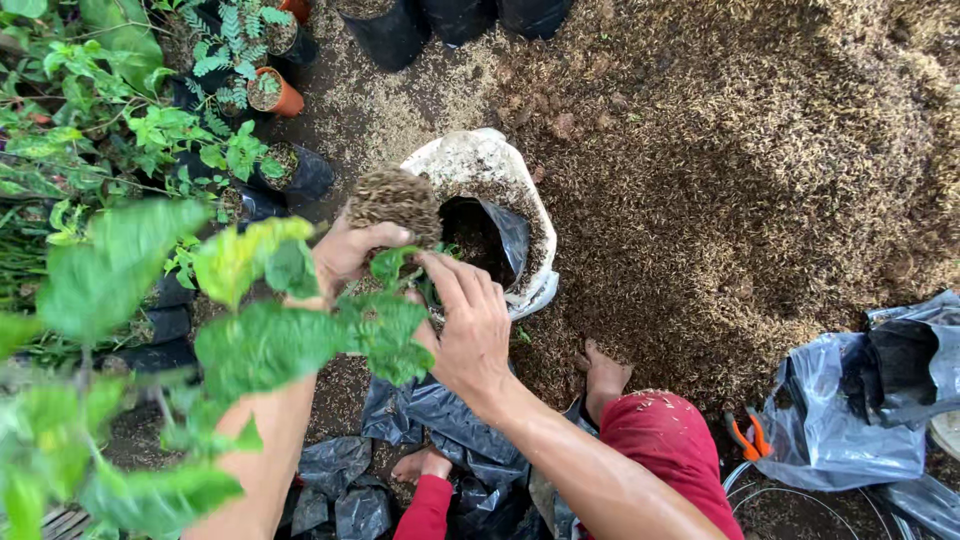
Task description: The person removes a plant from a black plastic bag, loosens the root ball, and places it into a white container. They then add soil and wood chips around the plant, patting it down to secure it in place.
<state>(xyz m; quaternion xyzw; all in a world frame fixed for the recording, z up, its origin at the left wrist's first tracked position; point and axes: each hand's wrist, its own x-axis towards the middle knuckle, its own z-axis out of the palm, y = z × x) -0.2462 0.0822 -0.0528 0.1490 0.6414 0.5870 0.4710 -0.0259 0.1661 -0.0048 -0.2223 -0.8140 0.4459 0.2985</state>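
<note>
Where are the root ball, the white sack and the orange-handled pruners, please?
root ball [395, 203], head view, middle of the clump.
white sack [470, 158], head view, upper rim.
orange-handled pruners [747, 437], head view, handles.

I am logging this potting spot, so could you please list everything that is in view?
Root ball: one, brown, in the left hand, above the bag.
Seedling: one, green leaves, between both hands.
Bag: one, white with black liner, open, centre, holding dark soil.
Husk pile: one, brown, covering the ground on the right.
Potted plants: several, green, in black and orange pots, upper left.
Black bags: several, empty, crumpled below the hands.
Grey sack: one, lower right.
Pruners: one, orange handles, beside the sack.
Feet: two, bare, on the ground.
Left hand: gripping the root ball.
Right hand: at the seedling's stem.
</note>
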